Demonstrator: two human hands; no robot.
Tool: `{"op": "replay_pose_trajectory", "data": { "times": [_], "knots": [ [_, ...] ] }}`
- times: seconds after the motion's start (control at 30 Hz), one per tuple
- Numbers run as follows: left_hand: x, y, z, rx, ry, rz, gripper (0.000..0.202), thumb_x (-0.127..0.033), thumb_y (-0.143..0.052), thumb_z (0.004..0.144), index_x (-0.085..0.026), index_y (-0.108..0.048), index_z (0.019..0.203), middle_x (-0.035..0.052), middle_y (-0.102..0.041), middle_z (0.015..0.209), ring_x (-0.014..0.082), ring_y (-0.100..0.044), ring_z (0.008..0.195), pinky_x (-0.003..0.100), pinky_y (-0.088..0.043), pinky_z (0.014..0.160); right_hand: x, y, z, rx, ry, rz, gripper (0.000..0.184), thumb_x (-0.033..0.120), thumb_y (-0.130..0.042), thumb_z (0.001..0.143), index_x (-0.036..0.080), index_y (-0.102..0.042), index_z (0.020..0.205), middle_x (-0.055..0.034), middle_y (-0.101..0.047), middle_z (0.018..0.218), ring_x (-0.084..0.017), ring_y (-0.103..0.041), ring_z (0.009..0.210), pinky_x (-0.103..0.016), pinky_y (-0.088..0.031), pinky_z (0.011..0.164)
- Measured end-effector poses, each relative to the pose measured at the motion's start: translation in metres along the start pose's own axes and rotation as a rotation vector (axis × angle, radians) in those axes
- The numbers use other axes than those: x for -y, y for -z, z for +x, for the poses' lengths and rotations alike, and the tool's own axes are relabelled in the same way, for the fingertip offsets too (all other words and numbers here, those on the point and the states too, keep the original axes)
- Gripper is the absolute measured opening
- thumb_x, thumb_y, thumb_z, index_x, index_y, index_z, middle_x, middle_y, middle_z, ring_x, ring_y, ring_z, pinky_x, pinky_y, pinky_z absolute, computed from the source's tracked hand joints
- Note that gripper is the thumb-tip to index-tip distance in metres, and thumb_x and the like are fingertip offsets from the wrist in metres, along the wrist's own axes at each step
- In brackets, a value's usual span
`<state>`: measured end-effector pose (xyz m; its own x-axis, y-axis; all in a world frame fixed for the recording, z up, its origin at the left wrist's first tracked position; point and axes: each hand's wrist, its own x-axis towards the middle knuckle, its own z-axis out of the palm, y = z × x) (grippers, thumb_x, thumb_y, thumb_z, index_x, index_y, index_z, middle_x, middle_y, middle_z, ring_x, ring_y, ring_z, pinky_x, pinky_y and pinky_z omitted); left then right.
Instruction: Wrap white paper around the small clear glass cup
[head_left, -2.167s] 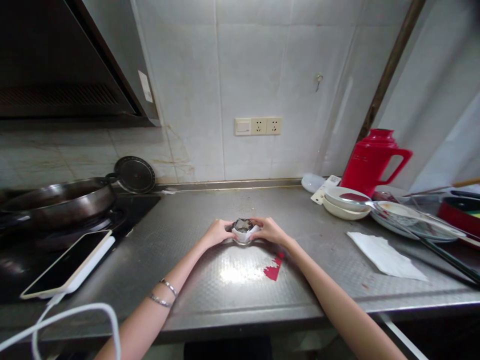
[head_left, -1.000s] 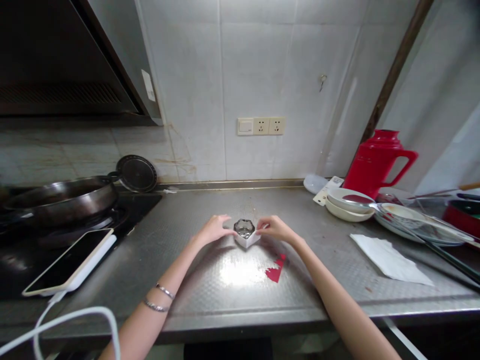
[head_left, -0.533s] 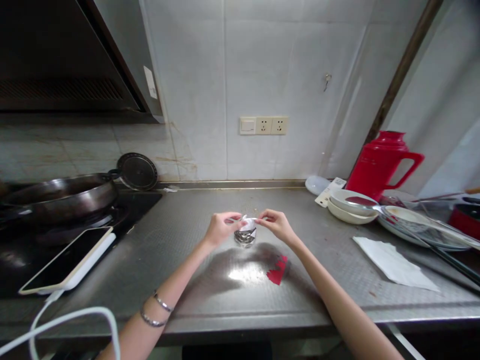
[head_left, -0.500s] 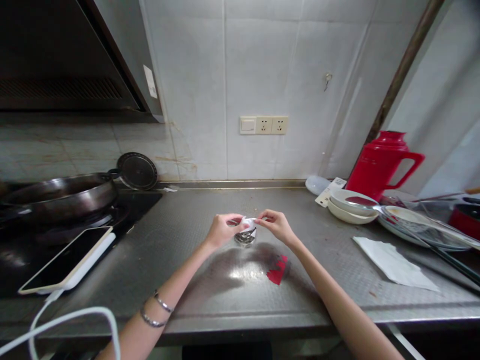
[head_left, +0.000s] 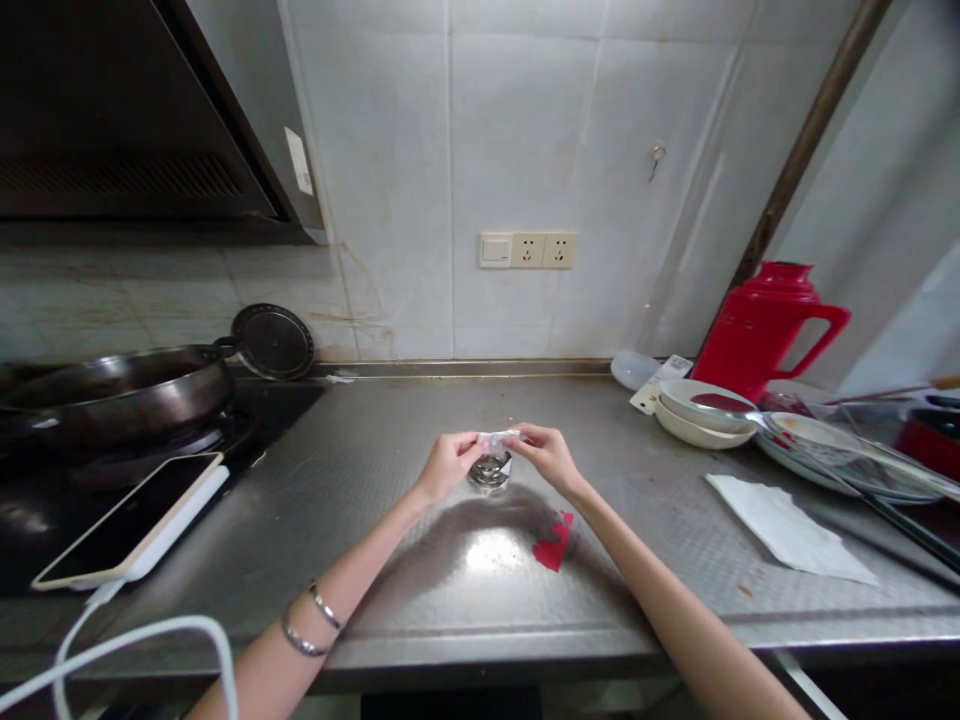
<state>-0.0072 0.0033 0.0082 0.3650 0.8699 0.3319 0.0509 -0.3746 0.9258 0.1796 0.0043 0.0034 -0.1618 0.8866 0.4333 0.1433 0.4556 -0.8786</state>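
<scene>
A small clear glass (head_left: 490, 471) stands on the steel counter (head_left: 420, 590) in the middle. Just above it my left hand (head_left: 448, 466) and my right hand (head_left: 544, 453) each pinch one end of a small white folded paper piece (head_left: 498, 438). The paper is stretched flat between my fingertips over the glass. Both hands have fingers closed on it. A torn red scrap (head_left: 553, 548) lies on the counter just right of the glass, toward me.
A dark wok (head_left: 112, 390) and a round lid (head_left: 271, 342) sit on the stove at left. A phone (head_left: 127, 520) with a white cable (head_left: 142, 640) lies front left. White bowls (head_left: 701, 412), plates, a red jug (head_left: 761, 325) and a white napkin (head_left: 787, 528) crowd the right.
Earlier my hands cupped the white paper wrapped round the glass on the counter. The paper has come off the glass and is now lifted and pulled flat between both hands.
</scene>
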Motion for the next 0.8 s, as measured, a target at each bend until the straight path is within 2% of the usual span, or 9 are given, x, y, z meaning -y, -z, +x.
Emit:
{"op": "replay_pose_trajectory", "data": {
  "times": [0.1,0.2,0.3,0.4,0.5,0.57,0.67,0.8],
  "knots": [
    [0.005,0.004,0.002,-0.071,0.008,0.053,0.034,-0.034,-0.063,0.077,-0.011,-0.068,0.101,0.0118,-0.07,0.102,0.0238,-0.065,0.095,0.036,-0.049,0.089,-0.002,0.002,0.001,-0.138,0.03,-0.021,0.029,0.043,-0.064,0.075,0.015,-0.068,0.081,-0.0047,-0.069,0.078,-0.017,-0.061,0.072,-0.027,-0.047,0.067],
    [0.013,0.009,0.003,-0.18,-0.014,0.239,0.042,-0.032,-0.067,0.073,-0.013,-0.064,0.11,0.0128,-0.065,0.116,0.0249,-0.06,0.108,0.039,-0.043,0.099,-0.004,0.008,0.001,-0.28,0.144,-0.218,0.023,0.039,-0.061,0.079,0.017,-0.066,0.082,-0.0039,-0.066,0.075,-0.017,-0.059,0.07,-0.028,-0.047,0.067],
    [0.022,0.009,0.003,-0.156,0.006,0.354,0.072,-0.035,-0.076,0.062,-0.014,-0.052,0.127,0.0149,-0.053,0.132,0.0282,-0.048,0.123,0.042,-0.034,0.106,-0.008,0.012,0.001,-0.294,0.348,-0.486,0.013,0.029,-0.058,0.083,0.019,-0.067,0.085,-0.0058,-0.065,0.082,-0.018,-0.059,0.08,-0.03,-0.047,0.074],
    [0.032,0.003,0.002,-0.077,0.099,0.351,0.11,-0.038,-0.085,0.046,-0.009,-0.034,0.139,0.0213,-0.038,0.142,0.033,-0.036,0.131,0.044,-0.026,0.11,-0.01,0.01,0.004,-0.104,0.513,-0.686,0.015,0.018,-0.055,0.085,0.022,-0.069,0.09,-0.0064,-0.067,0.086,-0.021,-0.056,0.096,-0.032,-0.046,0.082],
    [0.041,-0.004,0.004,-0.023,0.17,0.33,0.126,-0.037,-0.087,0.041,-0.006,-0.02,0.143,0.0251,-0.031,0.145,0.034,-0.033,0.133,0.044,-0.026,0.109,-0.009,0.006,0.008,0.128,0.548,-0.882,0.019,0.013,-0.057,0.083,0.023,-0.069,0.094,-0.006,-0.069,0.087,-0.022,-0.053,0.102,-0.034,-0.042,0.083],
    [0.046,-0.006,0.005,-0.01,0.186,0.32,0.126,-0.035,-0.086,0.042,-0.006,-0.017,0.144,0.0254,-0.031,0.145,0.0336,-0.035,0.132,0.043,-0.027,0.108,-0.006,0.005,0.011,0.265,0.536,-0.979,0.019,0.012,-0.057,0.083,0.023,-0.069,0.093,-0.0064,-0.069,0.086,-0.022,-0.053,0.103,-0.033,-0.04,0.082],
    [0.05,-0.005,0.007,0.009,0.187,0.314,0.12,-0.036,-0.085,0.045,-0.009,-0.021,0.143,0.0234,-0.037,0.142,0.0334,-0.04,0.128,0.042,-0.03,0.106,0.001,0.005,0.015,0.443,0.507,-1.052,0.021,0.01,-0.053,0.084,0.022,-0.069,0.091,-0.0069,-0.067,0.084,-0.021,-0.053,0.103,-0.031,-0.038,0.08],
    [0.052,-0.002,0.007,0.032,0.185,0.371,0.107,-0.04,-0.083,0.047,-0.011,-0.032,0.136,0.0179,-0.053,0.128,0.0315,-0.05,0.118,0.04,-0.038,0.099,0.009,0.004,0.019,0.541,0.452,-1.117,0.022,0.012,-0.048,0.086,0.02,-0.068,0.088,-0.0093,-0.066,0.09,-0.02,-0.055,0.1,-0.031,-0.036,0.081]
  ]
}}
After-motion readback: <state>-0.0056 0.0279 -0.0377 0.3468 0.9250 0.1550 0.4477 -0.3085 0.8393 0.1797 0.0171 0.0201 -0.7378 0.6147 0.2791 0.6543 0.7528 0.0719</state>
